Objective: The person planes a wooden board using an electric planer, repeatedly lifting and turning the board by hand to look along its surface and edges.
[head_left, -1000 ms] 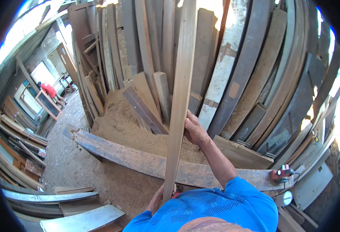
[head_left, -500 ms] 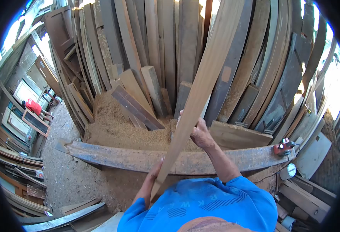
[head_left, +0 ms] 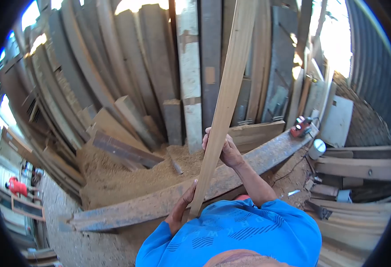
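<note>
A long, pale wooden plank (head_left: 222, 111) rises from close to my body up past the top of the view. My right hand (head_left: 231, 152) grips it around its middle, fingertips showing at the left edge and the palm at the right. Lower down, my left hand (head_left: 183, 201) holds the plank's left edge near its bottom end; the thumb points up and the other fingers are mostly hidden. Beneath the plank, a thick worn beam (head_left: 137, 202) runs across like a bench.
Tall boards (head_left: 155, 66) lean behind the beam, with sawdust (head_left: 111, 182) heaped at their feet. A red power tool (head_left: 300, 127) sits on the beam's right end, near a white container (head_left: 317, 148). Stacked timber (head_left: 357, 168) lies right. A person in red (head_left: 16, 187) is far left.
My view has turned to the right, so the beam now slants and the red tool appears closer in. The plank stands steeper in view, and both hands stay on it.
</note>
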Tool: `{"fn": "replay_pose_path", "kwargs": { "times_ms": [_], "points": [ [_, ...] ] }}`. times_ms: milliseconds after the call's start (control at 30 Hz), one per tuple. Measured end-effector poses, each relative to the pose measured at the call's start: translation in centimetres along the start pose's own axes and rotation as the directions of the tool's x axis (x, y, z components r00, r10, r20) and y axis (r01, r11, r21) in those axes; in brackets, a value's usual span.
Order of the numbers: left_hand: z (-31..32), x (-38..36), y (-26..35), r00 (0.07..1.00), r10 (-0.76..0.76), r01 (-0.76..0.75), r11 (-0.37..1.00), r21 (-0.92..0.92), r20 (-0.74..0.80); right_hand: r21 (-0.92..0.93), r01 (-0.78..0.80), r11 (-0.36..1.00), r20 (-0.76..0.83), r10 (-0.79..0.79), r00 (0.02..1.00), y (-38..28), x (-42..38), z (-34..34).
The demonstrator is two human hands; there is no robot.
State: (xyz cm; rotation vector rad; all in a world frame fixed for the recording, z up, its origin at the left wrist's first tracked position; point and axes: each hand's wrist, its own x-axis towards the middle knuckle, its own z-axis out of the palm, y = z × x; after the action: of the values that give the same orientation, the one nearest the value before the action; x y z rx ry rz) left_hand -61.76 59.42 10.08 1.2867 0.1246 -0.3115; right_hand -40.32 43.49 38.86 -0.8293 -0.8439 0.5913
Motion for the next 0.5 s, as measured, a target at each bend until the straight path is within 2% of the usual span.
{"fn": "replay_pose_path", "kwargs": {
  "times_ms": [33, 133, 167, 200, 267, 367, 400, 433, 467, 500],
  "points": [
    [1.5, 0.6, 0.5, 0.996, -0.039, 0.04, 0.999, 0.013, -0.081, 0.035, 0.023, 0.999, -0.012, -0.023, 1.0, -0.7, -0.5, -0.4],
    [4.5, 2.3, 2.4, 0.979, -0.095, 0.105, 0.993, 0.046, -0.179, -0.158, 0.005, 0.987, -0.199, -0.037, 0.979, -5.1, -1.3, -2.6],
    [5.5, 3.2, 3.1, 0.973, -0.111, 0.121, 0.992, 0.04, -0.204, -0.283, 0.102, 0.954, -0.299, -0.188, 0.936, -7.1, -1.0, -3.4],
    [6.4, 4.0, 3.7, 0.965, -0.126, 0.137, 0.99, 0.032, -0.229, -0.253, 0.201, 0.946, -0.255, -0.266, 0.93, -9.9, -0.9, -4.0],
    [6.9, 5.4, 2.6, 0.951, -0.237, 0.241, 0.97, -0.005, -0.197, -0.361, 0.268, 0.893, -0.29, -0.38, 0.878, -13.7, -0.6, -6.0],
    [8.4, 6.9, 1.0, 0.939, -0.274, 0.274, 0.961, -0.027, -0.209, -0.596, 0.218, 0.773, -0.32, -0.477, 0.818, -19.6, 0.6, -5.8],
    [9.1, 6.6, 0.0, 0.934, -0.274, 0.272, 0.962, -0.04, -0.229, -0.587, 0.166, 0.792, -0.382, -0.452, 0.806, -20.0, 0.4, -7.4],
    [9.0, 6.5, -1.2, 0.962, -0.2, 0.194, 0.98, -0.053, -0.187, -0.572, 0.11, 0.813, -0.441, -0.418, 0.794, -19.9, 0.1, -9.2],
    [9.0, 6.4, -2.4, 0.958, -0.164, 0.17, 0.985, 0.007, -0.236, -0.551, 0.052, 0.833, -0.497, -0.377, 0.781, -19.9, -0.4, -10.6],
    [9.4, 6.1, -2.3, 0.95, -0.122, 0.147, 0.987, 0.068, -0.286, -0.511, 0.059, 0.858, -0.552, -0.38, 0.742, -20.2, -1.3, -11.2]
  ]
}}
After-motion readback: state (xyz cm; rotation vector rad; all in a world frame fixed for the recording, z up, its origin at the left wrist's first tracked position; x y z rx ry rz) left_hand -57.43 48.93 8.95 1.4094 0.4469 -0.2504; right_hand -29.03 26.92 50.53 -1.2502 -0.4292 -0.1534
